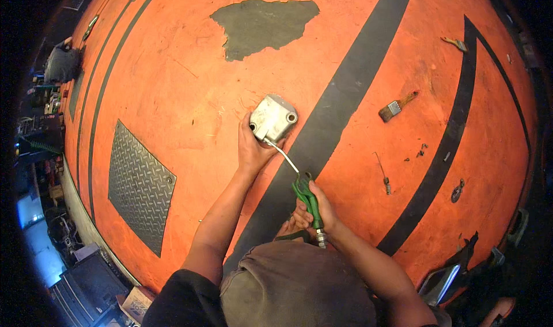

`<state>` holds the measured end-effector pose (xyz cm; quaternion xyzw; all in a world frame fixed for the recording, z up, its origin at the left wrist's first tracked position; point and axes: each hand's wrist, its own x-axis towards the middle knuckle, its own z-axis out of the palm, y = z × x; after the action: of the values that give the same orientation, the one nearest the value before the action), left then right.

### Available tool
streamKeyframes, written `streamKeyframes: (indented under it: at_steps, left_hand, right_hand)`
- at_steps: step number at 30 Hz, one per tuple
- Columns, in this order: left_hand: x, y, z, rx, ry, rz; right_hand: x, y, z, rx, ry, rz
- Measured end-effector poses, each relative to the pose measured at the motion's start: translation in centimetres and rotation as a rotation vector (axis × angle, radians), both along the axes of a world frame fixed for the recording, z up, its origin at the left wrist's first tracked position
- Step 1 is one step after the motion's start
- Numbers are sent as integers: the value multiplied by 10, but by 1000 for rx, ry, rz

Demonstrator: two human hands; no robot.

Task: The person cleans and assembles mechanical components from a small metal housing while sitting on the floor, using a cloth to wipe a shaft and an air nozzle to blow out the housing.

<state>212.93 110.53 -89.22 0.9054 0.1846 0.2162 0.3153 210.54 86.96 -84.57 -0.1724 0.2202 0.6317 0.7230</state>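
My left hand grips a blocky silver metal housing from its near left side. The housing has round holes at its corners. In my right hand is a green air blow gun, held below and right of the housing. Its thin pale nozzle tube runs up to the housing's near edge. Whether the tip touches the metal or sits in an opening, I cannot tell. A metal hose coupling shows below my right hand. My cap hides what lies under it.
On the orange floor with black stripes lie a paintbrush, a second brush, a thin rod-like piece and small dark bits. A diamond-patterned metal plate is at left. Black cabinets stand at lower left.
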Motion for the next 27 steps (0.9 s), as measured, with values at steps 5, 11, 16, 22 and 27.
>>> streamKeyframes:
  at_steps: [5,11,16,22,27]
  left_hand:
    - [-4,2,-4,-50,5,18]
    - [-1,0,1,-32,45,13]
    - [0,-1,1,-88,26,77]
    - [2,5,-1,15,-12,215]
    - [3,3,-2,-21,-65,169]
  right_hand:
    - [-7,2,-1,-152,-248,87]
    - [-15,4,-5,-196,-183,88]
    - [-16,-7,-9,-168,-266,96]
    - [-5,-26,6,-631,-829,222]
    - [32,-29,27,-680,-993,295]
